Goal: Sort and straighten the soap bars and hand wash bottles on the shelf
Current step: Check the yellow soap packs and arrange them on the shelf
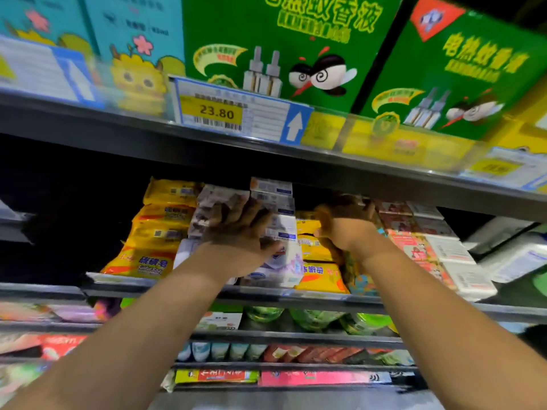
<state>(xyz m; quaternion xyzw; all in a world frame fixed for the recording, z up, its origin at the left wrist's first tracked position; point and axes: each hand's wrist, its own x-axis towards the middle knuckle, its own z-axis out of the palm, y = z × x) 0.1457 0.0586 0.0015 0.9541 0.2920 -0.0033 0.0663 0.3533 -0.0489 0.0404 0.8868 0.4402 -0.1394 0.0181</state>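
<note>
A stack of white and lilac soap bars (275,202) stands in the middle of the shelf (189,288). My left hand (236,229) lies on this stack with spread fingers curled over the upper packs. To its left rises a pile of yellow sulfur soap packs (161,229). More yellow packs (318,276) lie to the right of the white stack. My right hand (346,226) reaches in above them, fingers curled round a pack at the back that is mostly hidden. The picture is blurred by motion.
Pink and white soap boxes (429,250) fill the shelf's right part. The upper shelf holds green mosquito-repellent boxes (284,45) and a 23.80 price tag (219,112). Green bottles (313,318) and tubes sit on lower shelves. The shelf's left end is dark.
</note>
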